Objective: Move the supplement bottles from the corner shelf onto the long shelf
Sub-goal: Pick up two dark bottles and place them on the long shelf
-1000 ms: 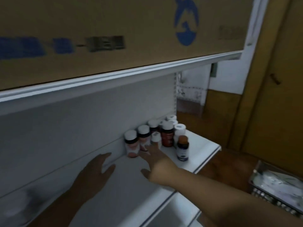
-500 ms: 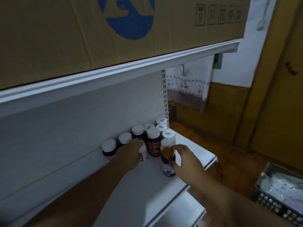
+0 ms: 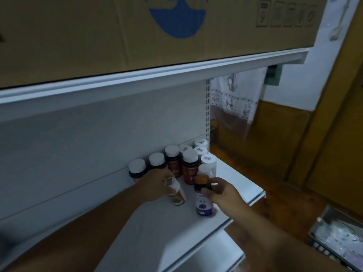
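Several supplement bottles (image 3: 189, 167) with white caps stand clustered at the right end of a white shelf (image 3: 235, 179), against its back panel. My left hand (image 3: 157, 183) grips a small white-capped bottle with an orange label (image 3: 176, 195), tilted toward me. My right hand (image 3: 222, 193) holds a dark bottle with an orange cap and purple label (image 3: 203, 201) by its shoulder; it stands upright on the shelf in front of the cluster.
A large cardboard box with a blue logo (image 3: 157, 26) fills the shelf above. To the right are a wooden door (image 3: 337, 134), a white cloth (image 3: 233, 99) and a metal tray of packets (image 3: 337, 238) on the floor.
My left hand moved from the shelf surface to the cluster and took the orange-label bottle, tilting it out. My right hand closed on the orange-capped bottle.
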Demonstrator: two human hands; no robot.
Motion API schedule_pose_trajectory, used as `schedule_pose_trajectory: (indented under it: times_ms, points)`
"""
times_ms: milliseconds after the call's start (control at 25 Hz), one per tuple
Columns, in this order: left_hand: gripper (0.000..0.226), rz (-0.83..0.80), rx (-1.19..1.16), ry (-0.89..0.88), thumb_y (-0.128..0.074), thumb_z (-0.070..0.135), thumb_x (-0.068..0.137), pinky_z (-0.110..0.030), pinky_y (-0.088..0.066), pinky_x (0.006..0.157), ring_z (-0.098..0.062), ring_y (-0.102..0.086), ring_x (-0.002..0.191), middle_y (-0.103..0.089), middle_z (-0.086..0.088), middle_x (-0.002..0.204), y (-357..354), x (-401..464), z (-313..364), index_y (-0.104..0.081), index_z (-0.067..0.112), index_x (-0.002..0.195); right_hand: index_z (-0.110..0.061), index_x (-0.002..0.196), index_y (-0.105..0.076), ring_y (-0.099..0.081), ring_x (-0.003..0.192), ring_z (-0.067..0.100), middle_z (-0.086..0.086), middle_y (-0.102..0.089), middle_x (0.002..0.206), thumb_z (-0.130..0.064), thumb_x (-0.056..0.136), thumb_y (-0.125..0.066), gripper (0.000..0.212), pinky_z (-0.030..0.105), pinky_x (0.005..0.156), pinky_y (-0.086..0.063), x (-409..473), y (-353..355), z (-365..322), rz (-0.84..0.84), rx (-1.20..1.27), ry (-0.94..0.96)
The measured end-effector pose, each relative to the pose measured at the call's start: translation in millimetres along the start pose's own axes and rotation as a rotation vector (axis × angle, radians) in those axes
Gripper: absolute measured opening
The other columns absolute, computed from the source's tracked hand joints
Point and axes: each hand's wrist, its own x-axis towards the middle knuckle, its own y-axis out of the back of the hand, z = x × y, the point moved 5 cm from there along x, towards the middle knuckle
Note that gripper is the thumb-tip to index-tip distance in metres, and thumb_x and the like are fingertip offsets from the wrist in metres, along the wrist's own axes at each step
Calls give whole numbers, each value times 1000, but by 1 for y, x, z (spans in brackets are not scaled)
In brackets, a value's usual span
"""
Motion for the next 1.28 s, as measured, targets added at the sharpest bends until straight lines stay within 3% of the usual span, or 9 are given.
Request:
schedule_pose_trajectory:
  times_ms: [120,280,400,680,800,960,1200,1280]
  points:
    - [38,-50,-293,107,-74,18,76,-31,-51,88,-22,-62,99,-65,-8,109,24,-46,-27,-63,13,113,-21,94,-63,-67,90,18,5,-70,98,-17,82,-68,12,31,73,-57,-1,-40,-24,-188,132,17]
    - [37,133,-556,344,-67,23,82,-24,-54,73,-16,-61,92,-60,-4,109,68,-141,-77,-61,15,117,-21,94,-64,-70,77,6,-6,-71,89,-15,87,-61,10,22,62,-57,-17,-141,-66,-502,171,48]
    - [38,316,-573,467,-66,29,82,-28,-57,69,-16,-63,88,-60,-6,111,100,-225,-118,-61,14,117,-18,104,-64,-72,83,10,1,-72,97,-20,88,-60,16,21,63,-56,-49,-228,-94,-719,124,94]
    - [42,709,-587,718,-65,35,82,-33,-58,67,-20,-64,94,-65,-7,109,139,-450,-197,-59,16,119,-15,98,-64,-71,76,13,7,-71,93,-16,88,-59,11,24,62,-56,-180,-421,-144,-1044,84,156]
    - [38,789,-624,778,-66,31,82,-35,-57,68,-20,-63,86,-64,-8,98,142,-534,-229,-59,14,116,-18,103,-63,-71,80,13,4,-71,94,-17,87,-62,16,25,63,-56,-240,-489,-147,-1084,52,159]
    - [32,803,-682,771,-68,26,81,-37,-57,71,-20,-62,84,-61,-9,101,150,-585,-265,-59,13,109,-26,98,-64,-68,92,16,0,-71,100,-16,85,-64,17,29,74,-57,-282,-538,-149,-1054,63,172]
    - [28,721,-607,676,-69,26,80,-34,-57,71,-20,-62,90,-57,3,103,165,-528,-288,-58,21,105,-23,95,-64,-67,91,14,5,-70,105,-17,85,-64,12,30,77,-57,-241,-528,-144,-867,112,147]
    - [31,723,-574,617,-70,23,79,-38,-57,80,-23,-61,96,-58,-1,110,169,-495,-296,-59,21,108,-18,97,-63,-67,92,16,8,-69,104,-14,86,-63,12,30,77,-56,-215,-519,-140,-820,133,144]
